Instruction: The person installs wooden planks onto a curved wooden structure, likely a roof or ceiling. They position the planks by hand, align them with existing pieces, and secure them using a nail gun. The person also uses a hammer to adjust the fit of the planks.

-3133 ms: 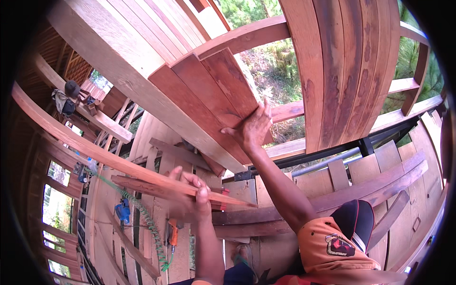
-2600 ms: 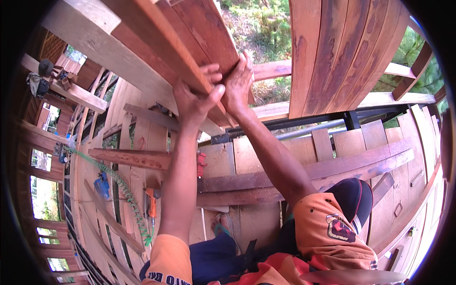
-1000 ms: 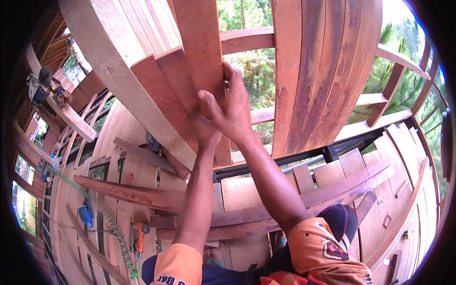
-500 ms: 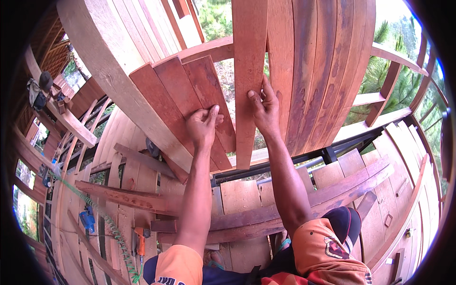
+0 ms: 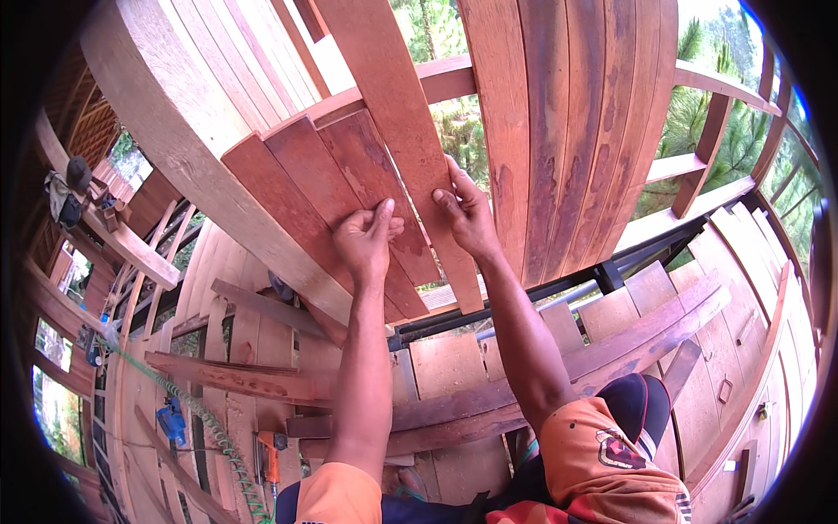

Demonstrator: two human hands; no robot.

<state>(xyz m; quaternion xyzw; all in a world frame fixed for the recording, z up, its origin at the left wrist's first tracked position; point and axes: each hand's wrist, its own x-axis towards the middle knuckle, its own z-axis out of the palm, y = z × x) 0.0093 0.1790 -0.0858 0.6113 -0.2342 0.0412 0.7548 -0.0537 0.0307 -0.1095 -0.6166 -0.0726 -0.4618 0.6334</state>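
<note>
My right hand (image 5: 471, 220) grips the right edge of a long reddish wooden plank (image 5: 397, 113), thumb on its front and fingers partly behind it. The plank leans, its top to the left, and its lower part lies close along the rightmost of several short boards (image 5: 305, 162), with a narrow gap between. In front of these short boards, my left hand (image 5: 365, 243) is closed, thumb against curled fingers; whether anything small is in it cannot be seen. To the right of the long plank, past an open gap, stand tall upright boards (image 5: 572, 131) side by side.
A thick pale beam (image 5: 188, 148) slants down on the left. Loose curved timbers (image 5: 454, 406) lie across the plank floor below my arms. An orange power tool (image 5: 272, 450), a blue tool (image 5: 172, 422) and a green coiled hose (image 5: 209, 424) lie at lower left.
The long plank has tilted, its top swinging left and its foot shifting slightly right, closer to the short boards. My right hand has moved a little lower with it; the left hand stays by the short boards.
</note>
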